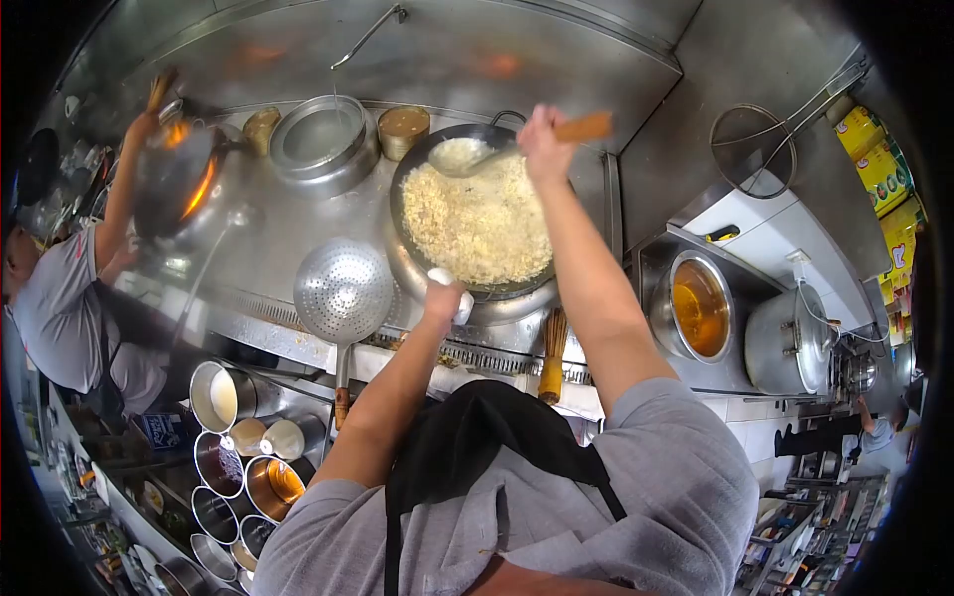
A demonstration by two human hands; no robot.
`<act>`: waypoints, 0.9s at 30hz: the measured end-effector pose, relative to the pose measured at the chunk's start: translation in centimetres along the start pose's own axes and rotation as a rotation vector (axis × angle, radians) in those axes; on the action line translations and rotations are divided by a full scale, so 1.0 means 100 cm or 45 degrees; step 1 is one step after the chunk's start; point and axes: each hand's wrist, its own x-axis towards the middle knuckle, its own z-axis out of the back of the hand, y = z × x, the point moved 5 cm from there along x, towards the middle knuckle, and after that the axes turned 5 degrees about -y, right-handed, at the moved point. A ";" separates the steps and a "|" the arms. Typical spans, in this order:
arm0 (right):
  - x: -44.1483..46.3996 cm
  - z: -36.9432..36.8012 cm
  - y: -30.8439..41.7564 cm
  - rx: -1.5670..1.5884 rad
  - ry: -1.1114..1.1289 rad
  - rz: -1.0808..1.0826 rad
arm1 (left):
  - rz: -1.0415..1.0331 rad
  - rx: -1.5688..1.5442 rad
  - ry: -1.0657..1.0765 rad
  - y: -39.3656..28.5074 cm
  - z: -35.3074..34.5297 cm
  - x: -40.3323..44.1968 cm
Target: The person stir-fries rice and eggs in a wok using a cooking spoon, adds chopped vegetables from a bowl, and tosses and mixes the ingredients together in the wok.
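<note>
A black wok [398,179] full of pale yellow fried rice [467,223] sits on the stove in front of me. My right hand [546,147] is wrapped round the wooden handle of a ladle [459,157], whose metal bowl lies at the rice's far left edge. My left hand [445,298] is closed round a folded white cloth [463,309] at the wok's near rim; the part of the wok under the cloth is hidden. To the left of that hand, a perforated strainer [344,288] rests with its wooden handle toward me.
A metal pot [323,147] and tins [403,131] stand behind the stove. A bamboo brush [554,358] lies near my right arm. Seasoning containers [222,395] crowd the lower left. A pot of amber liquid [700,306] is at right. Another person [75,308] handles a flaming wok at left.
</note>
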 end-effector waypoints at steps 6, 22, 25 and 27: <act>0.045 -0.015 0.058 -0.344 -0.107 -0.281 | 0.003 0.009 -0.056 0.002 0.000 -0.004; -0.025 0.025 -0.012 -0.560 -0.013 -0.072 | 0.053 -0.040 0.046 0.010 0.000 0.006; 0.021 0.004 0.019 -0.519 0.037 -0.298 | 0.015 0.064 0.055 0.024 0.006 0.007; 0.034 -0.018 0.093 -0.417 -0.098 -0.184 | 0.023 0.059 0.084 0.017 0.000 0.017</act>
